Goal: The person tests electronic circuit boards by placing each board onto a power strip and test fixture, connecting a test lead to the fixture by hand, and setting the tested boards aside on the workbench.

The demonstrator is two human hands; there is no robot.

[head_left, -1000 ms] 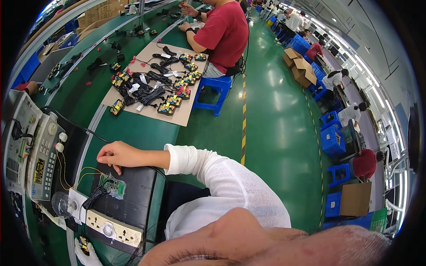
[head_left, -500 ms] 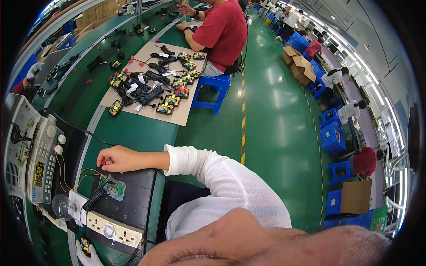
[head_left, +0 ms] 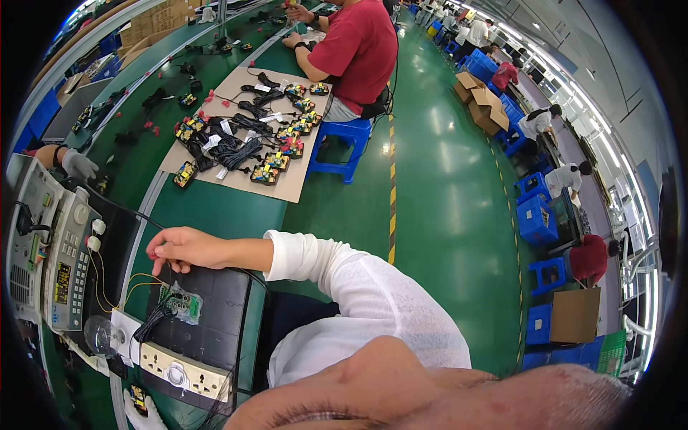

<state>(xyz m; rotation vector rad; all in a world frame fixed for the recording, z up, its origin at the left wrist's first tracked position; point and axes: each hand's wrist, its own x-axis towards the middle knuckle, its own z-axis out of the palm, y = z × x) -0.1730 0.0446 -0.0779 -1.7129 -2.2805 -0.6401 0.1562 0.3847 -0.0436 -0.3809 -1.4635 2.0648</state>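
My right hand point(head_left: 185, 247) is bare, its arm in a white sleeve. It hovers at the far edge of a black box point(head_left: 208, 326), thumb and fingertips closed on a small red piece point(head_left: 153, 255) whose kind is unclear. Below it, a green terminal board point(head_left: 188, 307) sits on the box, joined to yellow wires point(head_left: 147, 279) and a black cord point(head_left: 156, 319). My left hand point(head_left: 143, 418), in a white glove at the lower left edge, is closed around a small circuit board point(head_left: 139, 398) with yellow parts. The face hides that arm.
Left of the box stand a bench meter point(head_left: 72, 251) and a clear bulb point(head_left: 100, 335). A socket strip point(head_left: 185, 370) lies along the box's near side. Beyond, cardboard point(head_left: 276, 188) bears corded circuit boards. A co-worker in red point(head_left: 355, 54) sits there; another person's gloved hand point(head_left: 79, 165) reaches over the bench.
My right hand has shifted slightly left and up, its lower fingers loosening. Another person's gloved hand has come nearer behind the meter. My left hand stays in place.
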